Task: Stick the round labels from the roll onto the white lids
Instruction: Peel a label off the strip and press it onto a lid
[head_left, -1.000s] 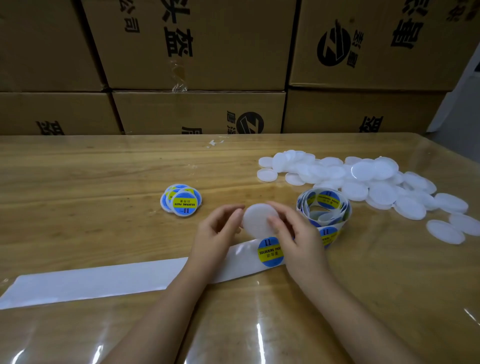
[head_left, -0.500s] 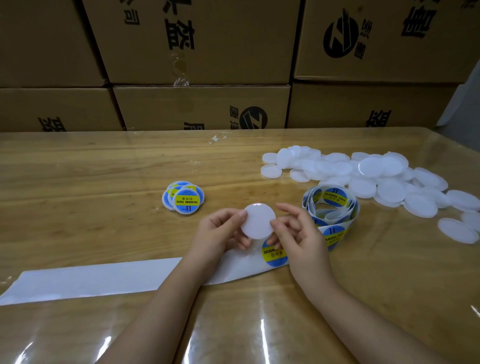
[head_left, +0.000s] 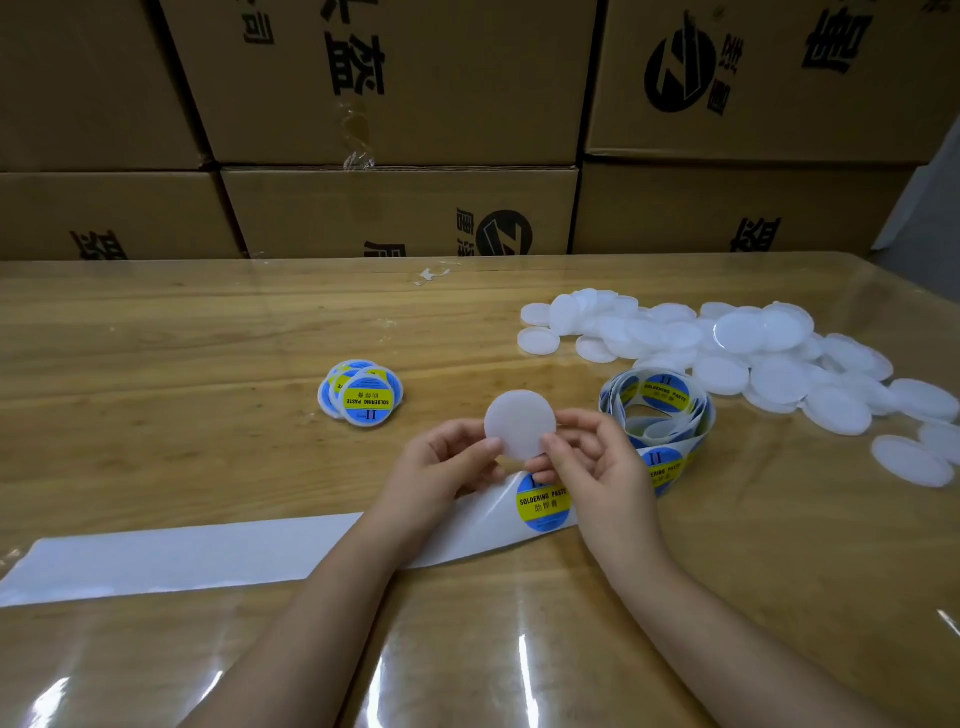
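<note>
Presently, both hands were close together and clamped on one white lid (head_left: 519, 423). My left hand (head_left: 441, 462) pinched its lower left edge with the thumb on the near face. My right hand (head_left: 597, 462) pinched the lower right edge in the same way. The lid was held clear of the table (head_left: 156, 364), its flat, unlabelled face turned toward me.

Compared with one second earlier, the lid stood higher and more squarely facing me, and my fingers covered less of it. Compared with half a second earlier, the grip and the position were nearly unchanged.

The next round label (head_left: 543, 501) remained stuck to the backing strip (head_left: 182, 564), directly below the lid and just nearer to me. More of its printed text showed than one second earlier (my right hand had then covered its right side). The spent strip ran leftward across the table, as before.

The label roll (head_left: 657, 410) lay loosely coiled just right of my right hand. The pile of blank lids (head_left: 727, 353) lay beyond it, to the right. The small stack of labelled lids (head_left: 363, 392) stayed where it was, left of the held lid and farther back. Cardboard boxes (head_left: 405, 78) stood behind the table.
</note>
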